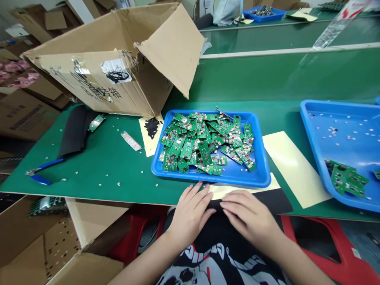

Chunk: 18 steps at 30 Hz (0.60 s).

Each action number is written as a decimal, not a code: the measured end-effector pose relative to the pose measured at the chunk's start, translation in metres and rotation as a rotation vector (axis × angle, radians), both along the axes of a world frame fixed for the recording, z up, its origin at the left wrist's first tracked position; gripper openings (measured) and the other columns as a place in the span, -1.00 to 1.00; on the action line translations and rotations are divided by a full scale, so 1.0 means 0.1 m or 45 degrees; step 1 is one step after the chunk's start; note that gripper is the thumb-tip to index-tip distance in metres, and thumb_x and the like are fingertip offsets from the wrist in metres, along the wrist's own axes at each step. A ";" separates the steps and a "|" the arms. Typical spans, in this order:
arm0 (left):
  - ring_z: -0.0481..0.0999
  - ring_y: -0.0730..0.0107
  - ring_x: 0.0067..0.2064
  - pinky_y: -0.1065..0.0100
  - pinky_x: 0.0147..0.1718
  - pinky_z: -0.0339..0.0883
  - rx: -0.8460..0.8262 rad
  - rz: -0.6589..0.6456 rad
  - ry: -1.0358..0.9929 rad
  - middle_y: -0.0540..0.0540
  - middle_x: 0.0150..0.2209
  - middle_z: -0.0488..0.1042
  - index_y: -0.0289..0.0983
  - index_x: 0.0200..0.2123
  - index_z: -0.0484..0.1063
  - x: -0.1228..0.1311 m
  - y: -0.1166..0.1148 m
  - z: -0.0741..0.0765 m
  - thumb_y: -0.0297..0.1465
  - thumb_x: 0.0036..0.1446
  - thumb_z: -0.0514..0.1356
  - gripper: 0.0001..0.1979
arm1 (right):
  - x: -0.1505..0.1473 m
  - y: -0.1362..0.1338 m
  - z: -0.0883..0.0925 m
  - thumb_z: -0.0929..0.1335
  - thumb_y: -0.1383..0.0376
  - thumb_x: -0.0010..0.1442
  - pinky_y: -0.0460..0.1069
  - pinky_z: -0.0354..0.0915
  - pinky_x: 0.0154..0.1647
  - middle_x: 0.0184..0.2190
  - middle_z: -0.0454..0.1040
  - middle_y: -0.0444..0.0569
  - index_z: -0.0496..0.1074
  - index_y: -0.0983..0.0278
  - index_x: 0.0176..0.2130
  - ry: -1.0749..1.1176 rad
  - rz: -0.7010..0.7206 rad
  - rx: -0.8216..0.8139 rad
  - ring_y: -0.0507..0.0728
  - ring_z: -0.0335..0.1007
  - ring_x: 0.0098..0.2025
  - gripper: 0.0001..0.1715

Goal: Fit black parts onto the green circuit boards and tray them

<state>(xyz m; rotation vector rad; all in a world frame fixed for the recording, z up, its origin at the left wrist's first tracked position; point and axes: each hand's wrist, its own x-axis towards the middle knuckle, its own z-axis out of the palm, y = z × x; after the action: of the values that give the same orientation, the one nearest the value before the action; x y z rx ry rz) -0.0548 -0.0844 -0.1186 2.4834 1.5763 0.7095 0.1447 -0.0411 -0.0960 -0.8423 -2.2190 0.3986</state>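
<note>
Left hand (190,211) and right hand (249,215) rest at the near edge of the bench (89,166), fingers open, gripping nothing. Green boards (204,142) lie heaped in a blue tray (263,158) just beyond; open bench left, second tray (308,130) right.

The person wears a loose black top (213,233) printed with a large white graphic (204,267) picked out with touches of red; its curving shapes may be a cartoon or lettering, though the steep downward view cuts off too much to be sure. The left forearm (142,269) and right forearm (303,261) show bare down to the frame's edge, and the left hand (190,211) and right hand (249,215) have short, rounded fingernails
</note>
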 end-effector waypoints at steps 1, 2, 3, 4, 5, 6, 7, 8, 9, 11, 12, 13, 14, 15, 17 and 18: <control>0.51 0.04 0.10 0.01 0.05 0.43 0.001 0.011 -0.036 -0.24 -0.03 0.58 -0.29 -0.03 0.47 0.00 0.00 0.00 -0.38 0.26 0.15 -0.75 | -0.05 -0.04 -0.04 0.29 0.46 0.25 0.01 0.48 -0.14 -0.28 0.57 0.00 0.48 0.28 -0.21 -0.006 0.022 0.025 0.10 0.51 -0.19 -0.81; 0.52 0.05 0.09 0.01 0.04 0.44 -0.002 0.030 -0.076 -0.23 -0.05 0.59 -0.28 -0.07 0.49 0.00 0.00 -0.01 -0.37 0.26 0.16 -0.78 | -0.09 -0.06 -0.08 0.29 0.48 0.25 0.03 0.47 -0.11 -0.25 0.58 0.02 0.48 0.30 -0.20 -0.014 0.029 0.049 0.11 0.50 -0.16 -0.81; 0.54 0.06 0.07 0.01 0.03 0.45 -0.008 0.050 -0.117 -0.22 -0.07 0.60 -0.27 -0.12 0.50 0.00 0.01 -0.01 -0.35 0.25 0.17 -0.81 | -0.11 -0.07 -0.12 0.29 0.49 0.25 0.04 0.47 -0.10 -0.23 0.58 0.04 0.48 0.31 -0.19 -0.024 0.025 0.067 0.13 0.50 -0.15 -0.80; 0.54 0.06 0.06 0.02 0.02 0.45 -0.012 0.070 -0.157 -0.21 -0.10 0.60 -0.26 -0.17 0.51 0.00 0.02 -0.01 -0.33 0.24 0.18 -0.83 | -0.13 -0.08 -0.15 0.29 0.49 0.25 0.05 0.46 -0.11 -0.23 0.57 0.06 0.48 0.33 -0.18 -0.037 0.014 0.078 0.14 0.49 -0.14 -0.80; 0.55 0.07 0.04 0.03 0.01 0.46 -0.016 0.086 -0.193 -0.20 -0.12 0.61 -0.26 -0.21 0.51 -0.01 0.02 -0.01 -0.31 0.23 0.20 -0.84 | -0.14 -0.07 -0.17 0.29 0.49 0.25 0.05 0.46 -0.13 -0.23 0.57 0.07 0.48 0.34 -0.17 -0.055 0.001 0.082 0.15 0.48 -0.15 -0.80; 0.56 0.07 0.03 0.03 0.00 0.47 -0.021 0.095 -0.220 -0.19 -0.14 0.61 -0.25 -0.23 0.51 -0.01 0.03 -0.01 -0.31 0.22 0.21 -0.85 | -0.14 -0.07 -0.19 0.30 0.48 0.25 0.06 0.45 -0.15 -0.24 0.57 0.08 0.48 0.36 -0.16 -0.078 -0.014 0.080 0.16 0.48 -0.17 -0.80; 0.56 0.07 0.02 0.03 -0.01 0.47 -0.029 0.095 -0.237 -0.18 -0.15 0.62 -0.25 -0.24 0.51 0.00 0.03 -0.01 -0.31 0.21 0.22 -0.86 | -0.15 -0.06 -0.20 0.30 0.47 0.26 0.08 0.45 -0.17 -0.25 0.56 0.09 0.48 0.37 -0.15 -0.100 -0.030 0.079 0.17 0.47 -0.18 -0.81; 0.57 0.08 0.02 0.02 -0.01 0.47 -0.035 0.090 -0.246 -0.18 -0.16 0.62 -0.24 -0.24 0.51 0.00 0.03 -0.01 -0.33 0.20 0.23 -0.88 | -0.15 -0.06 -0.20 0.30 0.46 0.26 0.09 0.43 -0.18 -0.26 0.56 0.10 0.48 0.38 -0.14 -0.121 -0.045 0.079 0.18 0.46 -0.19 -0.81; 0.57 0.07 0.01 0.02 0.00 0.47 -0.036 0.084 -0.251 -0.18 -0.17 0.62 -0.24 -0.24 0.51 0.00 0.03 -0.01 -0.34 0.20 0.23 -0.89 | -0.15 -0.06 -0.21 0.31 0.45 0.26 0.11 0.42 -0.19 -0.25 0.56 0.10 0.48 0.39 -0.14 -0.138 -0.055 0.082 0.20 0.45 -0.19 -0.81; 0.57 0.08 0.01 0.01 0.00 0.46 -0.027 0.078 -0.257 -0.16 -0.18 0.62 -0.24 -0.24 0.51 0.01 0.02 0.00 -0.37 0.21 0.22 -0.90 | -0.16 -0.06 -0.21 0.31 0.44 0.26 0.12 0.40 -0.17 -0.25 0.55 0.10 0.49 0.38 -0.16 -0.153 -0.063 0.090 0.20 0.44 -0.20 -0.82; 0.58 0.08 0.01 0.02 0.01 0.46 -0.022 0.078 -0.262 -0.15 -0.20 0.62 -0.24 -0.25 0.51 0.02 0.02 0.00 -0.37 0.22 0.21 -0.91 | -0.17 -0.07 -0.21 0.31 0.45 0.27 0.11 0.39 -0.16 -0.25 0.55 0.09 0.49 0.37 -0.18 -0.153 -0.062 0.092 0.19 0.43 -0.21 -0.84; 0.57 0.09 0.01 0.02 0.01 0.46 -0.023 0.079 -0.268 -0.15 -0.20 0.62 -0.24 -0.26 0.51 0.02 0.01 0.01 -0.37 0.22 0.21 -0.91 | -0.17 -0.08 -0.21 0.30 0.45 0.27 0.10 0.38 -0.16 -0.27 0.55 0.07 0.48 0.36 -0.20 -0.151 -0.059 0.089 0.17 0.43 -0.22 -0.85; 0.57 0.09 0.01 0.03 0.02 0.46 -0.028 0.085 -0.273 -0.16 -0.20 0.62 -0.25 -0.26 0.50 0.02 0.01 0.00 -0.37 0.23 0.20 -0.90 | -0.17 -0.08 -0.21 0.30 0.45 0.27 0.09 0.37 -0.16 -0.30 0.54 0.05 0.48 0.34 -0.22 -0.148 -0.057 0.082 0.16 0.42 -0.24 -0.85; 0.57 0.09 0.02 0.03 0.02 0.45 -0.035 0.087 -0.273 -0.18 -0.17 0.62 -0.26 -0.23 0.50 0.02 0.01 0.00 -0.36 0.23 0.20 -0.88 | -0.17 -0.09 -0.21 0.30 0.45 0.27 0.08 0.37 -0.17 -0.32 0.54 0.03 0.48 0.33 -0.24 -0.143 -0.056 0.071 0.15 0.42 -0.26 -0.86; 0.56 0.09 0.03 0.02 0.03 0.45 -0.046 0.083 -0.258 -0.23 -0.10 0.60 -0.29 -0.18 0.49 0.01 0.01 0.00 -0.34 0.23 0.20 -0.84 | -0.17 -0.09 -0.21 0.30 0.44 0.27 0.05 0.36 -0.20 -0.35 0.52 0.00 0.47 0.31 -0.26 -0.130 -0.055 0.042 0.13 0.41 -0.27 -0.86; 0.55 0.09 0.04 0.01 0.04 0.44 -0.050 0.072 -0.244 -0.24 -0.06 0.58 -0.28 -0.17 0.49 0.00 0.01 0.00 -0.34 0.24 0.19 -0.83 | -0.16 -0.08 -0.20 0.30 0.44 0.27 0.04 0.36 -0.22 -0.36 0.51 0.00 0.46 0.30 -0.27 -0.122 -0.054 0.027 0.12 0.41 -0.28 -0.86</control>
<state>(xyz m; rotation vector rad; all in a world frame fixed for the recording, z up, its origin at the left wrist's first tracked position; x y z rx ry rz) -0.0548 -0.0835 -0.1182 2.2747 1.5795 0.8858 0.1284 -0.0496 -0.1159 -0.9126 -2.2846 0.3200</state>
